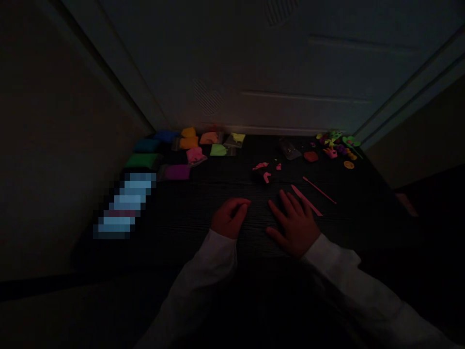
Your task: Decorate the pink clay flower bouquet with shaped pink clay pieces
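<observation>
In the dim light my left hand (pixel 229 218) is over the dark table, thumb and forefinger pressed together. Whatever lies between those fingertips, if anything, is too dark to make out. My right hand (pixel 296 224) is spread on or just above the tabletop, palm down, holding nothing. Close to its fingers lies a pink flat modelling knife (pixel 307 200), and beyond that a thin pink stick tool (pixel 319 190). Ahead of both hands sits a dark lump with pink clay pieces (pixel 262 173) on it. A small pink clay bit (pixel 278 166) rests beside the lump.
Bags of coloured clay stand at the back left, among them green (pixel 141 161), purple (pixel 177 172) and orange (pixel 189 142). A bright pixelated panel (pixel 125 206) is at the left edge. Colourful clay figures (pixel 332 143) crowd the back right, before a pale panelled door (pixel 225 58).
</observation>
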Demonstrator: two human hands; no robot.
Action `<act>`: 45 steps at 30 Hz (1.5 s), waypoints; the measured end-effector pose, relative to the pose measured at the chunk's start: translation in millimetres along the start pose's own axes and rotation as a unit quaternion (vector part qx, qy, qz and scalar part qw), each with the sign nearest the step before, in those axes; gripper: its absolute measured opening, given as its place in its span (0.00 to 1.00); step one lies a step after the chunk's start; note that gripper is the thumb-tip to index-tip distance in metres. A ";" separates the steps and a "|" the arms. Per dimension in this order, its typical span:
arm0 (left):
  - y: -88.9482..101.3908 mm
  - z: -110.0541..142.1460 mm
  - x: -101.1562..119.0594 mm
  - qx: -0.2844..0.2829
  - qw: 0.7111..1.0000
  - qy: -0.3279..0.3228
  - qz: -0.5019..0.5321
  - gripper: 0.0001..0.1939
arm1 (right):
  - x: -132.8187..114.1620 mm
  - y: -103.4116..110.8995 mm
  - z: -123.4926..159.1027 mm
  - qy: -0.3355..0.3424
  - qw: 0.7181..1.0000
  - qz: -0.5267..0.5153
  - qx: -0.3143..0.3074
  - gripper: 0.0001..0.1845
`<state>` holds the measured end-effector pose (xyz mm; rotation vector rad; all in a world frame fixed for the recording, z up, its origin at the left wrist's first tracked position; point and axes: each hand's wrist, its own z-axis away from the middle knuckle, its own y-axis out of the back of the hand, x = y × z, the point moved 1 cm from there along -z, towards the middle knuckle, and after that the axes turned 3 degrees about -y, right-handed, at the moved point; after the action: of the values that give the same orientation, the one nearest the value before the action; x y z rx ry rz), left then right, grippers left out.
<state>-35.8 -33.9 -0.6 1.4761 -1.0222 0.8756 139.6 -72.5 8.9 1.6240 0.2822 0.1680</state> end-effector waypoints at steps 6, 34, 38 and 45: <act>0.0 0.0 -0.9 -0.005 1.000 0.004 0.005 0.09 | -6.7 -1.4 4.2 0.054 0.998 -0.013 -0.022 0.34; 0.6 -0.1 1.3 -0.008 1.000 -0.004 -0.021 0.08 | 26.4 3.5 -17.7 0.134 0.991 0.019 0.014 0.31; 0.9 0.2 2.8 -0.009 1.000 -0.007 -0.024 0.08 | 26.4 3.4 -17.9 0.137 0.990 0.016 0.015 0.31; 1.8 0.7 2.1 -0.015 0.999 -0.011 -0.038 0.08 | 26.6 2.5 -18.4 0.144 0.989 0.014 0.008 0.31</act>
<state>-36.7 -35.0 1.9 1.4929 -0.9853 0.7877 160.1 -47.5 11.1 1.6199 0.4822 0.4249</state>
